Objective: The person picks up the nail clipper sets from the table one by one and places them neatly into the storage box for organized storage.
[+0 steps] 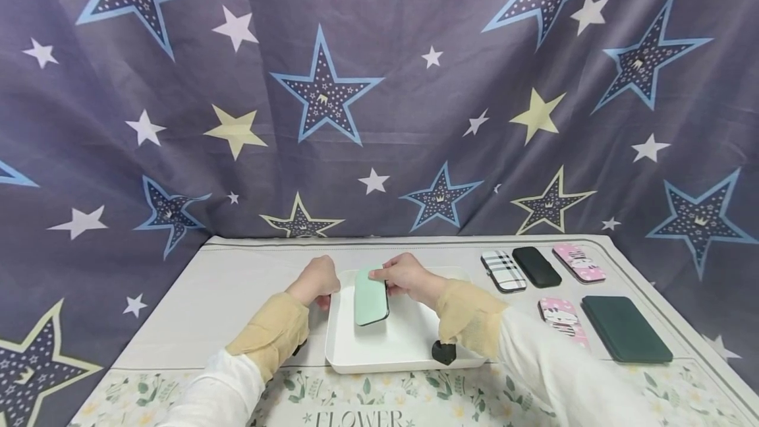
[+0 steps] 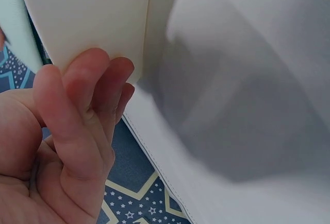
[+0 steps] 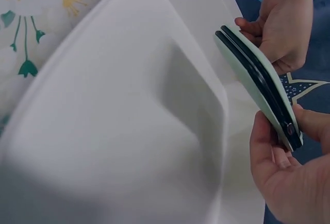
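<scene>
A mint-green case [image 1: 371, 298] with a dark edge and a small metal clasp is tilted above the white tray [image 1: 409, 362]. My right hand [image 1: 409, 277] pinches its upper end, thumb on one face and fingers on the other; the grip shows in the right wrist view, where the case [image 3: 260, 82] appears edge-on and closed. My left hand [image 1: 318, 280] is at the tray's left side. In the left wrist view, fingertips of the left hand [image 2: 77, 136] touch the tray's outer wall [image 2: 95, 15], with nothing visible inside the hand.
On the right lie a plaid case [image 1: 504, 271], a black case [image 1: 537, 267], two pink patterned cases [image 1: 578, 262] and a larger dark green case [image 1: 626, 328]. A star-patterned curtain [image 1: 379, 117] hangs behind the table. A flowered mat [image 1: 350, 391] covers the front.
</scene>
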Demonstrator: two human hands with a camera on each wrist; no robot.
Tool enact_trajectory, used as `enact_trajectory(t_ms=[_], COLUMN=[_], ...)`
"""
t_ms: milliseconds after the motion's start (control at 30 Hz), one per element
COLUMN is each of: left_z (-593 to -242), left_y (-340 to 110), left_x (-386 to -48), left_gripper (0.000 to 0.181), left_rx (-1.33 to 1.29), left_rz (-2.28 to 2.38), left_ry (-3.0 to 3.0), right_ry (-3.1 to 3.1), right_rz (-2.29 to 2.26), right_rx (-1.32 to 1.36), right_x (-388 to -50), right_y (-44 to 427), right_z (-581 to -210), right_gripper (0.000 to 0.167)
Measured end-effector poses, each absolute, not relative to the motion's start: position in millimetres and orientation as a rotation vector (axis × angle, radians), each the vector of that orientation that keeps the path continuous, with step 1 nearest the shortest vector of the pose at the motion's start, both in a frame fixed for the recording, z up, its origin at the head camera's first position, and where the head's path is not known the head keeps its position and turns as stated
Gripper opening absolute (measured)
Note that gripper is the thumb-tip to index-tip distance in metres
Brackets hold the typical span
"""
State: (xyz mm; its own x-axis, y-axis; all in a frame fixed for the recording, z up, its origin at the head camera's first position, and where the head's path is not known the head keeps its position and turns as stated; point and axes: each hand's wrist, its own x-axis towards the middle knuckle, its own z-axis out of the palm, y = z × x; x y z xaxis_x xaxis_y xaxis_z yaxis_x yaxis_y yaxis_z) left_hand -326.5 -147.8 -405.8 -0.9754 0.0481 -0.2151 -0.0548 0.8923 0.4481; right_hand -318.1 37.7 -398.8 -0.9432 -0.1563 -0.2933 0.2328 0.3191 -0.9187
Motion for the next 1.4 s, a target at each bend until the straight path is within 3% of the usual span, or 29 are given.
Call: enact_trajectory(t_ms=[900,1067,1400], left_z=[-400,-394,-384], left_y=[-148,-148,-146], left_x=[-324,-327,-338], left_gripper=[0.013,0.008,0.013], left_rx=[0.003,-0.005,-0.012], left_rz=[0.717,0.743,0.678], left_ry=[2.8,2.749,2.809], right_ry=[2.227,2.241,2.364], right_rz=[-1.682,-1.635,-1.463], right_rx=[0.024,0.002,-0.049], right_x=[-321,-319,-313], right_y=[10,9,9], right_z=[-429,-427,-417], right_gripper=[0.029,0.017,0.013])
